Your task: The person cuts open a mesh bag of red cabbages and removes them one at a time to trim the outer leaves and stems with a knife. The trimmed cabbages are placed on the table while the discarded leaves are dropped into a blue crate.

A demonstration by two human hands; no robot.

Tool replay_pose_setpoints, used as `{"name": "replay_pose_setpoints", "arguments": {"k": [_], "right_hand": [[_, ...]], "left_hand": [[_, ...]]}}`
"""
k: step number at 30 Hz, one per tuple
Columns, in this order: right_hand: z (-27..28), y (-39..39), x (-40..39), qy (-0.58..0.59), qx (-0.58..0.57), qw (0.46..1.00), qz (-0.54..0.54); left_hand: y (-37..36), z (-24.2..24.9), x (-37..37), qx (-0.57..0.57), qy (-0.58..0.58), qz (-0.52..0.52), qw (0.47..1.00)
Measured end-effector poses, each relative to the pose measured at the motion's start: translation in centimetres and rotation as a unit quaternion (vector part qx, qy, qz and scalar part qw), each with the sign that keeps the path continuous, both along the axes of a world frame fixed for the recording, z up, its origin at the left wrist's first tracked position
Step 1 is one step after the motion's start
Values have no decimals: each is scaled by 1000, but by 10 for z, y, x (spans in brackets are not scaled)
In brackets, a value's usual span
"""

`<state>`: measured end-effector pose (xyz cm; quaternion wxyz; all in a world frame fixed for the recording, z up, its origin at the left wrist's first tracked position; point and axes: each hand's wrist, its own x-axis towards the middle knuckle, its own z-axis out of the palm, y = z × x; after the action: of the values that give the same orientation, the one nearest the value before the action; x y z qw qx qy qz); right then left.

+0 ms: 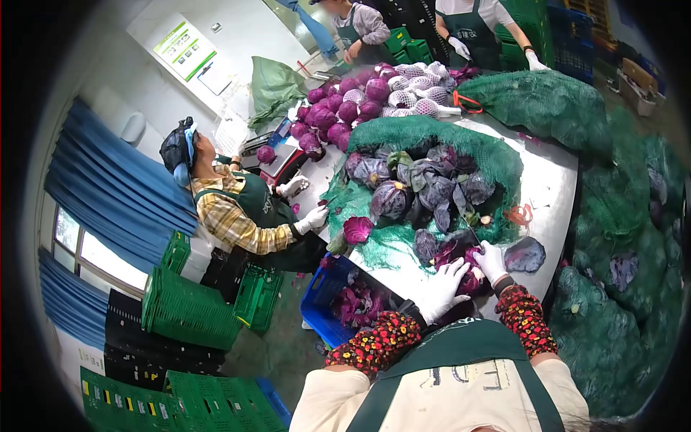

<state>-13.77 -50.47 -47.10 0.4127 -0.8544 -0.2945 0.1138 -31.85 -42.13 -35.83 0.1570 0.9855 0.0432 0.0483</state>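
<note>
My left hand, in a white glove, lies over a red cabbage at the near edge of the table, its fingers bent against the leaves. On the other side of that cabbage is my right hand, also gloved, with its fingers closed. A thin blade, apparently a knife, sticks out past its fingertips; the handle is hidden. Dark outer leaves lie around both hands, with one loose leaf to the right. Beyond them, untrimmed red cabbages rest in an opened green mesh sack.
A blue crate of leaves stands below the table's left edge. Across the metal table are bare cabbages and foam-netted ones. Full mesh sacks crowd the right. A co-worker stands left, two more at the far end.
</note>
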Motion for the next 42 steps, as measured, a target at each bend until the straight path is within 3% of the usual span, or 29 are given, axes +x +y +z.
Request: {"name": "replay_pose_setpoints", "arguments": {"k": [7, 15, 19, 20, 21, 22, 25, 26, 28, 29, 31, 33, 35, 36, 39, 40, 42], "right_hand": [[-1, -5, -5, -52, -11, 999, 4], [13, -13, -29, -26, -84, 996, 14], [20, -23, -37, 14, -18, 1000, -12], [-2, -23, -39, -88, 95, 991, -25], [-26, -19, -36, 38, 151, 988, -11], [-17, -23, -40, -24, 175, 984, -19], [16, -38, -47, 9, 198, 979, -53], [22, -46, -45, 152, 169, 973, -30], [45, -56, -46, 133, 165, 977, -23], [50, -58, -43, 141, 107, 984, -21], [52, -60, -41, 139, 112, 984, -4], [50, -56, -43, 131, 82, 988, -2], [55, -53, -46, -68, 89, 992, -53], [65, -56, -49, 6, 4, 1000, -15], [77, -62, -62, 8, -50, 998, 24], [69, -65, -70, -130, -11, 991, 38], [68, -69, -76, -115, -34, 991, 51]], "left_hand": [[2, -13, -17, -17, -57, -6, 998], [7, -32, -47, -38, -86, 20, 995], [8, -43, -46, -41, -101, 37, 993], [8, -48, -40, -61, -124, 60, 989], [5, -54, -34, -89, -141, 76, 983], [5, -63, -27, -113, -138, 100, 979], [0, -36, -8, -107, -123, 114, 980], [-5, -28, -4, -110, -120, 122, 979], [-4, -26, 4, -64, -142, 80, 985], [-3, -15, 7, -49, -140, 65, 987], [3, -8, 19, -91, -103, 34, 990], [5, 8, 29, -38, -39, 33, 998], [9, 7, 35, -25, -30, 38, 999], [9, 6, 37, -26, -29, 37, 999], [9, 1, 40, -37, -16, 69, 997], [9, -4, 40, -38, -48, 74, 995], [5, -9, 41, -29, -92, 81, 992]]}}
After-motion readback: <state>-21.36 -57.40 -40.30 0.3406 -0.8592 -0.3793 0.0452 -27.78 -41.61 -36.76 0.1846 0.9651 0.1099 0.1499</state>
